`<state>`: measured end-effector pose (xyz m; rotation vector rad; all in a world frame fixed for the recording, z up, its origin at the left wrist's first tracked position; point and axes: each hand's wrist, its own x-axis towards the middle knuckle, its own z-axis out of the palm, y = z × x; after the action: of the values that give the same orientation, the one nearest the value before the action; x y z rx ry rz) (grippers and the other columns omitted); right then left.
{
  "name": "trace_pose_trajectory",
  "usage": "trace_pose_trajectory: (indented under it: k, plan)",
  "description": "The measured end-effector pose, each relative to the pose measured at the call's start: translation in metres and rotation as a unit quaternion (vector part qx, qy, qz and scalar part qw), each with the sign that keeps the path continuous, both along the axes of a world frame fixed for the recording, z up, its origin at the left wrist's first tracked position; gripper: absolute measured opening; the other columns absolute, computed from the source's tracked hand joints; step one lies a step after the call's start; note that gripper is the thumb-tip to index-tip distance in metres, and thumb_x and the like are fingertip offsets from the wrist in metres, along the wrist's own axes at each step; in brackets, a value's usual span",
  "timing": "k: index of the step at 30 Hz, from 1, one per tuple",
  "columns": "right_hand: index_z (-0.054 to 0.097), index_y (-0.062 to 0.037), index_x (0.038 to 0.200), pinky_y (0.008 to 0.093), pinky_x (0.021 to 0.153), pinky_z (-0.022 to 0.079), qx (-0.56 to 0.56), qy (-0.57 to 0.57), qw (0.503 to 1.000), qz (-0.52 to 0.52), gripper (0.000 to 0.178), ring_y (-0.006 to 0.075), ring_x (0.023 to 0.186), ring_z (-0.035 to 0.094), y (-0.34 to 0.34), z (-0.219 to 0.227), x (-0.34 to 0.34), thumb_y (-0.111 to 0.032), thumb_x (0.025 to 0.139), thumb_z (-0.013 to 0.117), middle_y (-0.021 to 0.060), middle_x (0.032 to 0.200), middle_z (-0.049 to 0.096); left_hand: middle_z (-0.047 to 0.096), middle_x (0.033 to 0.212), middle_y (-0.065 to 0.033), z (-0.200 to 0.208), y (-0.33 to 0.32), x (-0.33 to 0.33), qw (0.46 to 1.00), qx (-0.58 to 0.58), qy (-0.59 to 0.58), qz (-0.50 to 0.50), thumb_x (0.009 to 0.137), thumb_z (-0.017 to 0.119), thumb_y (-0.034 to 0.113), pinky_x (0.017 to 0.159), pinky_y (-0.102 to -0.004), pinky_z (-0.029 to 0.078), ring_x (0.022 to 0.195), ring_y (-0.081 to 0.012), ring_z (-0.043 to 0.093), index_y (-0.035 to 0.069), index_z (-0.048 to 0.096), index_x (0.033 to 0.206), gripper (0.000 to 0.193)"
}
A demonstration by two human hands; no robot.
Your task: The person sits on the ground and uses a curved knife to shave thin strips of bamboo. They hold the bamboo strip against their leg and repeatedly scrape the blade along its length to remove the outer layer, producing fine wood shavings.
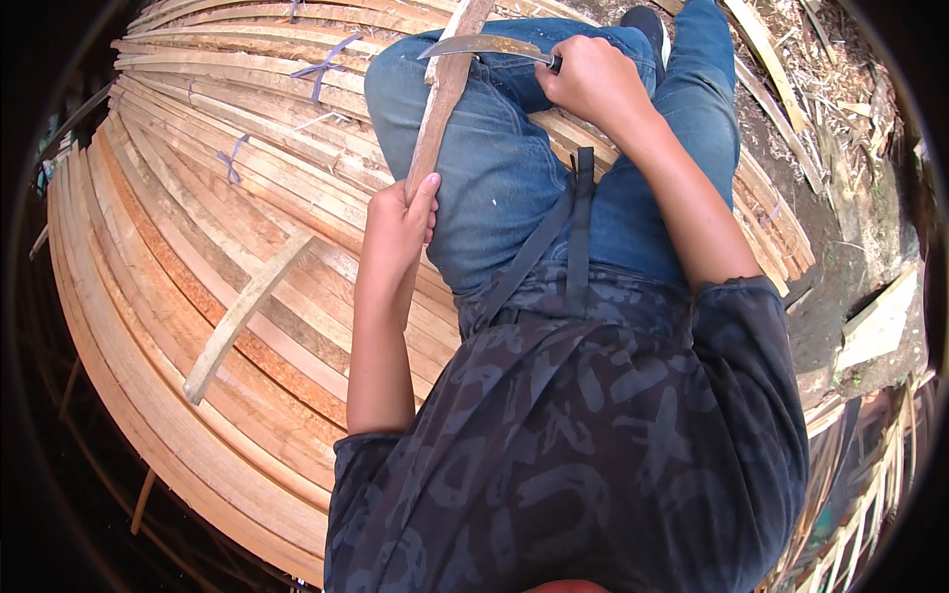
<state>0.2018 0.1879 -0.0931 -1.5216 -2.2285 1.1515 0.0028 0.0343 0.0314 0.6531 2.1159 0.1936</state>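
Observation:
My left hand (400,219) is closed round the lower end of a rough wooden strip (442,107), which slants up over my bent knee and past the top of the picture. In my right hand (593,79) is the dark handle of a knife with a curved, rust-stained blade (484,45). The blade lies across the strip above my knee, its tip pointing left. Blue jeans (484,188) cover my legs beneath the strip.
Long wooden slats (198,237), some bundled with purple ties (324,67), spread under me and to the left. A short loose slat (247,314) lies across them. Wood shavings (840,59) and offcuts litter the ground at right, near a pale board piece (878,321).

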Motion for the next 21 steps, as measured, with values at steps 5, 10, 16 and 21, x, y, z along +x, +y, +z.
trace_pose_trajectory:
  k: [5, 10, 16, 21]
  plan:
    - [0.073, -0.0006, 0.083, 0.0475, 0.074, 0.056, 0.035, -0.056, 0.998, 0.002, 0.03, 0.0398, 0.081, 0.069, 0.009, 0.002, -0.016, -0.03, 0.082, 0.067, 0.0222, 0.083, 0.07, 0.059, 0.056, -0.0157, -0.024, -0.015, -0.002, 0.984, 0.068, 0.115, -0.119, 0.097, 0.061, 0.032, 0.052, -0.0386, 0.046, 0.052, -0.0246, 0.061, -0.006, 0.063, 0.074, 0.044]
    - [0.073, 0.0, 0.087, 0.0473, 0.075, 0.056, 0.046, -0.129, 0.991, -0.003, 0.031, 0.0397, 0.082, 0.069, 0.019, -0.016, -0.034, -0.03, 0.081, 0.067, 0.0214, 0.085, 0.071, 0.059, 0.053, -0.0157, -0.024, -0.009, 0.011, 0.982, 0.085, 0.111, -0.13, 0.098, 0.06, 0.03, 0.051, -0.0392, 0.049, 0.049, -0.0283, 0.064, -0.007, 0.065, 0.077, 0.043]
    - [0.072, 0.0008, 0.074, 0.0463, 0.069, 0.057, 0.07, -0.125, 0.989, -0.032, 0.019, 0.0375, 0.076, 0.071, 0.042, -0.036, -0.049, -0.016, 0.071, 0.062, 0.0241, 0.079, 0.069, 0.06, 0.052, -0.015, -0.025, 0.006, 0.009, 0.983, 0.082, 0.097, -0.131, 0.098, 0.06, 0.029, 0.049, -0.0367, 0.05, 0.047, -0.0252, 0.064, -0.006, 0.064, 0.08, 0.04]
    - [0.072, -0.0004, 0.074, 0.0474, 0.068, 0.057, 0.076, -0.159, 0.984, -0.036, 0.019, 0.0374, 0.077, 0.071, 0.056, -0.053, -0.056, -0.016, 0.071, 0.062, 0.0236, 0.08, 0.07, 0.059, 0.052, -0.0173, -0.035, 0.006, 0.006, 0.98, 0.09, 0.103, -0.144, 0.097, 0.06, 0.029, 0.051, -0.0412, 0.051, 0.049, -0.0323, 0.064, -0.005, 0.063, 0.076, 0.041]
